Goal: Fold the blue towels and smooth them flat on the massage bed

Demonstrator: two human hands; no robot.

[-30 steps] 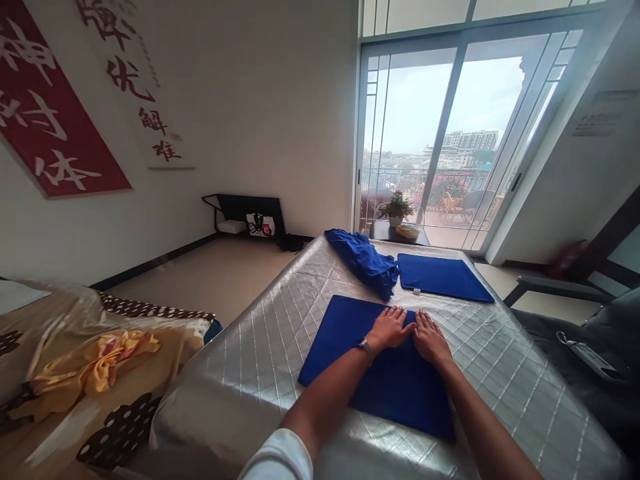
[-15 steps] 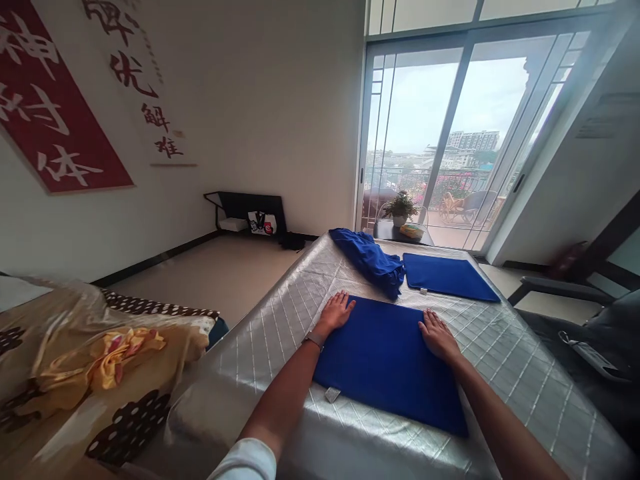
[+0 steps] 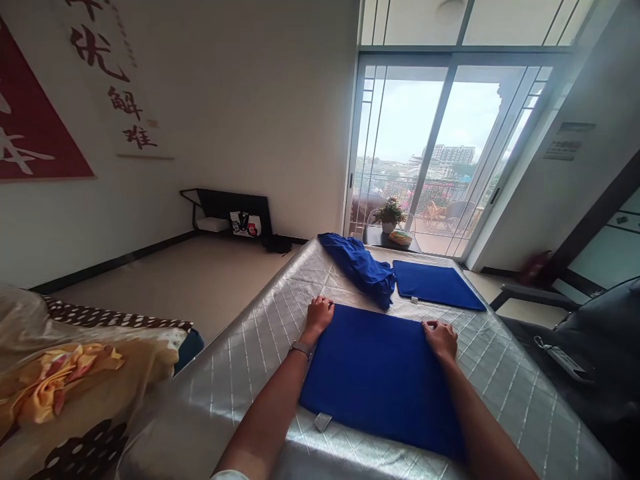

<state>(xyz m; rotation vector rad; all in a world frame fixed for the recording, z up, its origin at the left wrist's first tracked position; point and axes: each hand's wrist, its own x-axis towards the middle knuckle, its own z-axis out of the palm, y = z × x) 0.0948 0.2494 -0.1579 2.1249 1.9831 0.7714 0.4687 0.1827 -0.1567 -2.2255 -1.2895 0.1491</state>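
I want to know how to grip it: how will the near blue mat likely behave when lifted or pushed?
The blue mat lies flat with straight edges, so it is probably fairly stiff, perhaps bending a little. It looks thin, suggesting light for its size. The silver cover beneath looks shiny, so a push might slide the mat rather than tip it.

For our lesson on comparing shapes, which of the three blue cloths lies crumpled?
The far-left cloth is crumpled into folds. The other two lie flat: the near cloth, between the left hand and right hand, and the far-right cloth.
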